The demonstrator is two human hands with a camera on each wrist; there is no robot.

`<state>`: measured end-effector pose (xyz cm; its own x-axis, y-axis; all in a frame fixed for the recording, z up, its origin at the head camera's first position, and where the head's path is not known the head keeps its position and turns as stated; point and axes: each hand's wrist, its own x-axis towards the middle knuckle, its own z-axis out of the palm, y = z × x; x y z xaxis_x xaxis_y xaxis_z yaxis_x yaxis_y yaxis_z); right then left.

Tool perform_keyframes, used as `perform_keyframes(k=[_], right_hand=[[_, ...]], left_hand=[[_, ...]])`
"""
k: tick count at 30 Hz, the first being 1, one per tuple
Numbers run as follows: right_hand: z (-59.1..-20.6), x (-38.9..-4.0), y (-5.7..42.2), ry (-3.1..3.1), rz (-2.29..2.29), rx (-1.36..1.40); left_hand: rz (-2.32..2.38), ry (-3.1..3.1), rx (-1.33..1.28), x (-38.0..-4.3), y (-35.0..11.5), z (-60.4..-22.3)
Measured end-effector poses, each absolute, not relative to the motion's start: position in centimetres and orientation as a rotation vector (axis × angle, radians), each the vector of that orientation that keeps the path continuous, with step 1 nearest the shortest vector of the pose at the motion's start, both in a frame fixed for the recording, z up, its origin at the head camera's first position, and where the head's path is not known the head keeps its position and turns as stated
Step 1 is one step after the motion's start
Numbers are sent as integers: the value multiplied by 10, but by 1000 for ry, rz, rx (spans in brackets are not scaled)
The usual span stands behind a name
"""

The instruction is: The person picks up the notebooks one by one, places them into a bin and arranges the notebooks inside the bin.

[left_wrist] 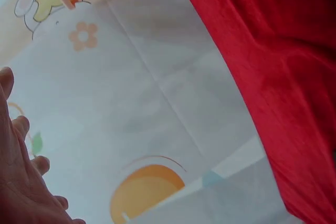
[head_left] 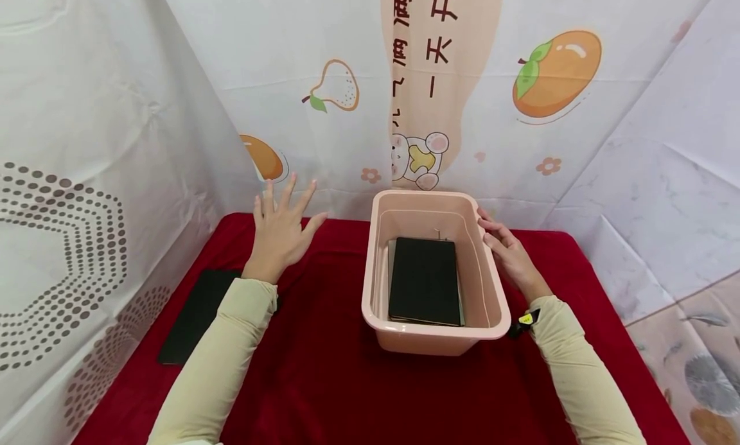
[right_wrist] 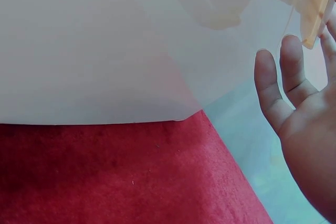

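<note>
My left hand (head_left: pixel 281 236) is raised over the back left of the table with its fingers spread and nothing in it. In the left wrist view the left hand (left_wrist: pixel 21 174) shows at the lower left edge. A pink plastic bin (head_left: pixel 436 342) stands right of the middle, with a black notebook (head_left: pixel 424 281) lying flat on other thin items inside. Beside the bin's right rim is my right hand (head_left: pixel 511 255), its fingertips touching the rim. The right wrist view shows the right hand (right_wrist: pixel 310 124) with loosely bent fingers near the bin's wall (right_wrist: pixel 105 51).
A dark flat book or folder (head_left: pixel 193 316) lies at the table's left edge, partly behind my left forearm. Red cloth (head_left: pixel 324 368) covers the table. White printed curtains (head_left: pixel 266 47) hang behind and along both sides.
</note>
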<state>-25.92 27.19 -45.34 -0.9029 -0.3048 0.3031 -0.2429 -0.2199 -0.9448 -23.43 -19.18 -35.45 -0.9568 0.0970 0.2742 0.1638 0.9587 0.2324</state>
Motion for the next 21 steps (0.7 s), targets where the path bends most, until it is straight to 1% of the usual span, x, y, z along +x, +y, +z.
perform_keyframes(k=[10, 21], right_hand=[[-455, -258, 272, 1931, -2325, -660], [-453, -257, 272, 1928, -2332, -654]], left_hand=[[-477, -2812, -86, -221, -221, -363], [-627, -2793, 128, -207, -255, -390]])
